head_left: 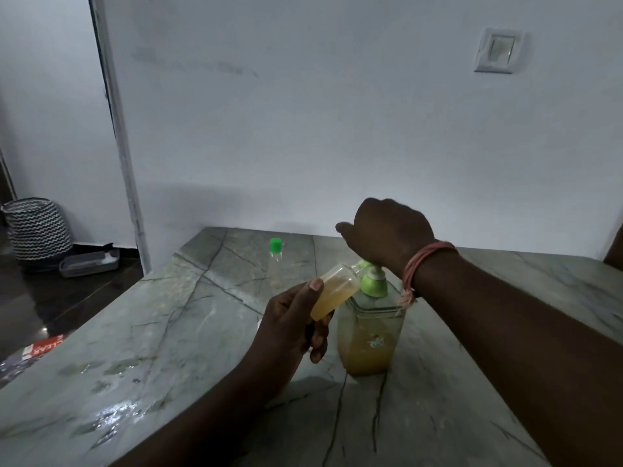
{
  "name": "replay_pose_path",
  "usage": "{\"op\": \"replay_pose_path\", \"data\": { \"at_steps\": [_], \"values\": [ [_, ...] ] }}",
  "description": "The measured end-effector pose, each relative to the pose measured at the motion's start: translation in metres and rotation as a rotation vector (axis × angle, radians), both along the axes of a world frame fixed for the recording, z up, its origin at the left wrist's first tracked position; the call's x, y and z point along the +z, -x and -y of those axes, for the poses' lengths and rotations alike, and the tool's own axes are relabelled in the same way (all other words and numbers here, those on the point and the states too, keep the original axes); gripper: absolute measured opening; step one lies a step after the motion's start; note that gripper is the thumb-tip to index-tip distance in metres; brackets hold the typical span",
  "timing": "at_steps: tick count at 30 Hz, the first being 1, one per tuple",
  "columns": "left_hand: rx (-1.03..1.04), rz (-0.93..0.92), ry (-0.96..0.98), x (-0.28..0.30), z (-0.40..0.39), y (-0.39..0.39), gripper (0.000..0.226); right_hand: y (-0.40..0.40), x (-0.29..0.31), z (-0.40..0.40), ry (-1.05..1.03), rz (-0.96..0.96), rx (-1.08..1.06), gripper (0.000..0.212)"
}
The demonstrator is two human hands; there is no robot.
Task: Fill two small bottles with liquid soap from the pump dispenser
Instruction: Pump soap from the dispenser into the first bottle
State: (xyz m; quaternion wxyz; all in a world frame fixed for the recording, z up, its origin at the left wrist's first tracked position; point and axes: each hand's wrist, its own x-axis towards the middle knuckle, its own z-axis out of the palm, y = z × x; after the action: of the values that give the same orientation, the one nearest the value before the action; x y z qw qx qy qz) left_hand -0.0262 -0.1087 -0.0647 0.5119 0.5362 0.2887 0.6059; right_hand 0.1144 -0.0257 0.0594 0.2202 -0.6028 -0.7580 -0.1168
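Centrally on the marble table (141, 332), the left hand (290, 326) grips a tilted small bottle (333, 293) at the pump dispenser (371, 332) spout; the right hand (387, 230) presses its top, fingers hidden. A capped bottle (276, 261) stands behind, apart, near the far edge.

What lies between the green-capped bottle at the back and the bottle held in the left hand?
Only bare grey marble tabletop in the head view, nothing else.

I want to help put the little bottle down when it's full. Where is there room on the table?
Bare stone lies on the table right of the pump dispenser, and in front of it, between the forearms. It is crowded where the left hand tilts the small bottle at the spout, under the right hand. The capped bottle stands behind.
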Motion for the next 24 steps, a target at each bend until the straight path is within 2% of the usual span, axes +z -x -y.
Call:
{"op": "replay_pose_path", "data": {
  "at_steps": [4,12,17,24],
  "values": [
    [0.004,-0.003,0.000,-0.003,-0.004,-0.001,0.042,0.000,-0.009,-0.003,0.073,-0.093,-0.019,0.040],
    [-0.003,-0.014,-0.004,-0.001,0.000,-0.001,0.033,-0.001,0.000,0.001,0.046,-0.004,-0.007,0.041],
    [0.011,-0.011,-0.017,-0.001,-0.002,0.001,0.034,-0.001,-0.012,-0.003,0.074,-0.161,-0.037,0.038],
    [0.004,-0.006,-0.016,0.001,0.001,0.000,0.031,0.000,-0.002,-0.001,0.070,-0.018,-0.024,0.038]
  ]
}}
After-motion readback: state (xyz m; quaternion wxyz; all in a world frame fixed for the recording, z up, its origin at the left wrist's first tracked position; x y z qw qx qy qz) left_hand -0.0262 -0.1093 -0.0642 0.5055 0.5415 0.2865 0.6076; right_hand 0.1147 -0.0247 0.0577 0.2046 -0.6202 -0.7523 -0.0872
